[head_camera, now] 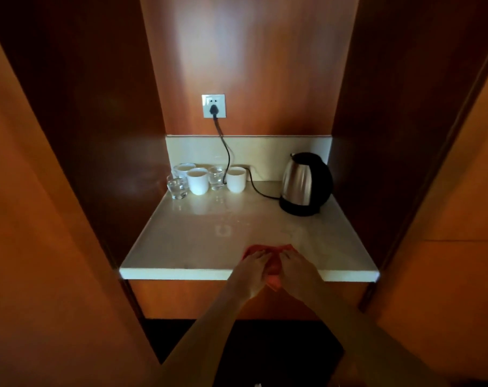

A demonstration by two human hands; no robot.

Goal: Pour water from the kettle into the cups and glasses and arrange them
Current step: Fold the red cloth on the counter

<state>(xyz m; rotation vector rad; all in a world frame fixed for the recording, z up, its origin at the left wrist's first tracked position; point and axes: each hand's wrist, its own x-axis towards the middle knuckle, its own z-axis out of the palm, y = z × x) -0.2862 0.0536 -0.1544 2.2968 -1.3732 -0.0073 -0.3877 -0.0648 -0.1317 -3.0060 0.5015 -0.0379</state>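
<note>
Counter (181, 241): three cups (198, 181), seemingly two glasses (177, 186).

Cups (197, 180) left, kettle (305, 183) right, on counter (181, 247)

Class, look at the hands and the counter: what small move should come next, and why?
Probably slide the red cloth forward over the counter. Both hands, left and right, grip it at the front edge, and wet-looking marks glisten ahead of it. The cups and kettle stand at the back.

Pale countertop (181, 247), kettle (304, 182), cups (198, 180), glasses (177, 187), red cloth (265, 251)
</note>
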